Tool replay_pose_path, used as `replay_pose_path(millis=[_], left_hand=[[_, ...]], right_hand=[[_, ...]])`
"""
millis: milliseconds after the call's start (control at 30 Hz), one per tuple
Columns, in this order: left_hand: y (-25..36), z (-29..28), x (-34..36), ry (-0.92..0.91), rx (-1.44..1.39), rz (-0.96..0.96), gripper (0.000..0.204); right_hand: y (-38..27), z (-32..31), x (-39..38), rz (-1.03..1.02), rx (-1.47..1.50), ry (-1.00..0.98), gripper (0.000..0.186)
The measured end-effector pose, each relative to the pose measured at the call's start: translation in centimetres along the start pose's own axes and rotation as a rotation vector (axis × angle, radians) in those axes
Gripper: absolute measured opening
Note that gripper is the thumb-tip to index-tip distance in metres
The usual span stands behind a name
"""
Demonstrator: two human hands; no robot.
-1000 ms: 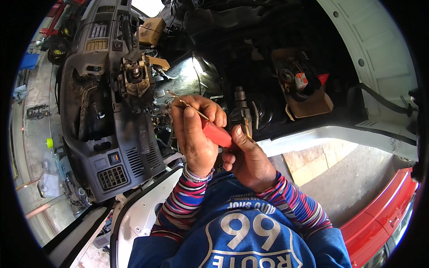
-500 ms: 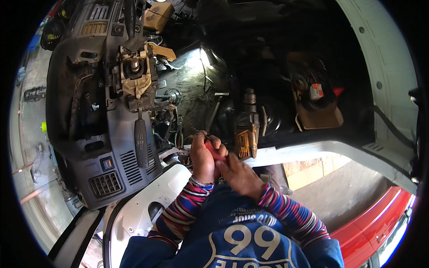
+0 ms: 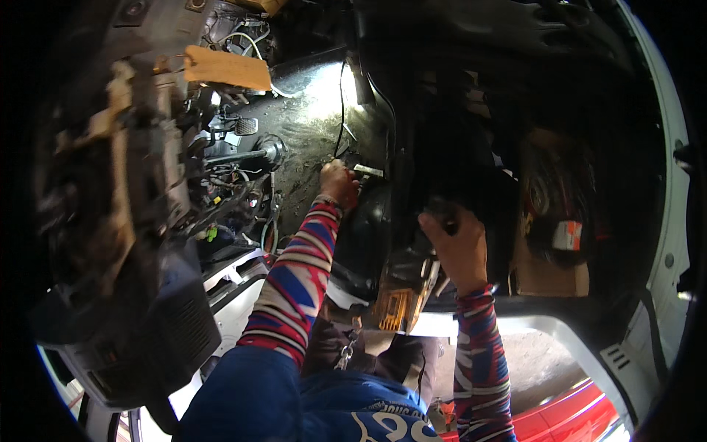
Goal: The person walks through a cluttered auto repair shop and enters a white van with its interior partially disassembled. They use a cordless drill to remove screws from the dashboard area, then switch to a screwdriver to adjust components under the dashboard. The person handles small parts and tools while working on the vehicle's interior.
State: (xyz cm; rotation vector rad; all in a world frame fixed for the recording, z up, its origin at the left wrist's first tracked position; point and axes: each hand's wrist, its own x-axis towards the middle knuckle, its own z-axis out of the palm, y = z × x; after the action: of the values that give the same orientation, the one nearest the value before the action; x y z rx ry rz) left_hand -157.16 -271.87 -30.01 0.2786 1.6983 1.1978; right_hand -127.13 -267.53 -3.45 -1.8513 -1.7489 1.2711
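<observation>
Spreading apart since earlier, bare left hand (image 3: 339,186) is bunching over grimy grey floor (image 3: 300,151), bare right hand (image 3: 462,252) half-curling beside yellow-and-black power drill (image 3: 396,308), fingers' holds unclear, steadying probably helping.

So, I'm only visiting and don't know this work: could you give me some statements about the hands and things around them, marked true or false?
1. The bare left hand is beside a thin, black, flexible cable. True.

2. The bare right hand is farther from the yellow-and-black power drill than the left. False: it is nearer.

3. The small white-and-orange package is in the open brown cardboard box. True.

4. The left forearm's long fabric sleeve is plain green. False: it is striped in red, blue and white.

5. Glossy red car bodywork shows at the lower right. True.
</observation>
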Motion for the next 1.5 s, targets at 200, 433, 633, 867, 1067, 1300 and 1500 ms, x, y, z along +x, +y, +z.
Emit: replay_pose_path(millis=[200, 433, 633, 867, 1067, 1300, 1500], left_hand=[[-0.9, 5.9, 7.6, 0.263, -0.107, -0.18, 0.014], [1.6, 6.5, 8.4, 0.12, -0.173, -0.097, 0.023], [6.8, 6.3, 4.2, 0.201, 0.361, 0.111, 0.024], [15.2, 8.0, -12.1, -0.121, 0.051, 0.161, 0.012], [18.7, 9.0, -19.6, -0.28, 0.055, -0.031, 0.014], [20.1, 13.5, -17.5, -0.444, 0.176, 0.001, 0.014], [19.4, 15.4, -15.5, -0.516, 0.341, -0.099, 0.019]], right_hand=[[-0.2, 2.0, 0.0, 0.002, -0.192, -0.022, 0.057], [0.9, -0.6, -0.1, -0.036, 0.15, -0.186, 0.058], [3.4, -4.9, 0.2, 0.106, 0.545, -0.255, 0.042], [3.8, -3.5, -0.8, 0.087, 0.216, 0.007, 0.038], [2.6, -1.6, -4.4, -0.018, 0.03, 0.192, 0.03], [1.3, 0.1, -0.4, -0.057, 0.06, -0.002, 0.048], [0.7, 0.9, 0.0, 0.073, 0.108, -0.05, 0.05]])
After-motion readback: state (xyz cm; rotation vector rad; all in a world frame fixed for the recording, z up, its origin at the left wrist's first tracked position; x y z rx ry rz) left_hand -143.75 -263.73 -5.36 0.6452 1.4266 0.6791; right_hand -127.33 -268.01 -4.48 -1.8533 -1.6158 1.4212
